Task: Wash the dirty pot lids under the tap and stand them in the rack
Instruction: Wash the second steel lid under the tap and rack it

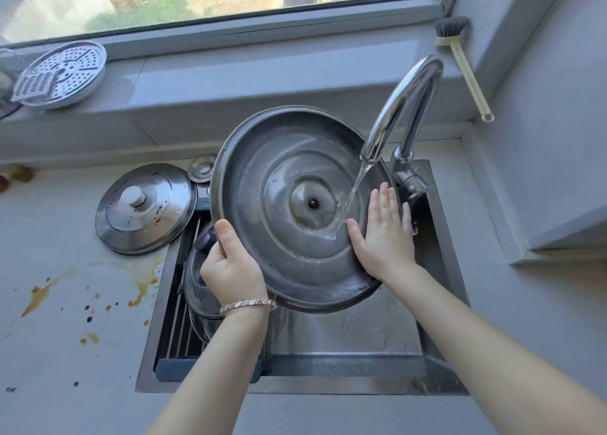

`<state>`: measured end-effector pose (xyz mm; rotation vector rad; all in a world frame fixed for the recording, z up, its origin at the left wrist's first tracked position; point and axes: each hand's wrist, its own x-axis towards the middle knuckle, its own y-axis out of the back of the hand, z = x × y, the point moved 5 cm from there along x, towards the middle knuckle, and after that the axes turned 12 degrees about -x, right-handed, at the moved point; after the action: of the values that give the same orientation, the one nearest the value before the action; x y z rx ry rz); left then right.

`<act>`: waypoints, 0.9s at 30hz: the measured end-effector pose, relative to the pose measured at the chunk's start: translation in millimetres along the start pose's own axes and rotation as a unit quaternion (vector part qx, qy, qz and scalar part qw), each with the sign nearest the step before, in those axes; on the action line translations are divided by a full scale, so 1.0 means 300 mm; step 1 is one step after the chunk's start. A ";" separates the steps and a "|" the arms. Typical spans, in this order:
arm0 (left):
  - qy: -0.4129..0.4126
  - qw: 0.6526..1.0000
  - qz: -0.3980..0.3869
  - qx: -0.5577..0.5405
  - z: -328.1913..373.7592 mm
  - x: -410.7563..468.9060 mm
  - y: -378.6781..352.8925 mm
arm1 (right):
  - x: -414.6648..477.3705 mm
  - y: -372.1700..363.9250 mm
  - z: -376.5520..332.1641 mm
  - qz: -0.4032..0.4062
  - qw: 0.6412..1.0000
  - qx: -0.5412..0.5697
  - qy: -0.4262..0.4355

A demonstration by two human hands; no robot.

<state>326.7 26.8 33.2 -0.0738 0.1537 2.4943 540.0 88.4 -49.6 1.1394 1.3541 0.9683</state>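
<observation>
A large grey metal pot lid [289, 178] is held tilted over the sink, its underside facing me. My left hand [230, 264] grips its lower left rim, thumb on the inner face. My right hand [384, 231] lies flat with straight fingers on the lid's right inner side. Water runs from the chrome tap [404, 106] onto the lid beside my right fingers. A second steel lid [144, 208] with a knob and brown stains lies on the counter at left. A dark glass lid [200, 280] stands on the rack [179, 323] across the sink's left part.
The steel sink [361, 336] lies below the lid. Brown spill stains [88, 290] mark the counter at left. A perforated steamer plate [62, 73] leans on the window sill. A dish brush [460, 57] rests against the right wall corner.
</observation>
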 end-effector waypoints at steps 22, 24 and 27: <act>0.276 0.954 -0.107 0.042 -0.277 -0.117 -0.021 | -0.238 0.007 -0.094 -0.151 0.888 -0.104 0.422; 0.279 0.950 -0.128 0.053 -0.283 -0.150 -0.037 | -0.155 0.004 -0.058 -0.115 0.914 -0.136 0.364; 0.268 0.955 -0.123 0.043 -0.257 -0.147 -0.058 | -0.232 -0.017 -0.107 -0.132 0.891 -0.110 0.420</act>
<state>373.6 4.7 -40.8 -0.6932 0.4476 2.1605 505.7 21.1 -36.2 0.3168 1.9448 1.4423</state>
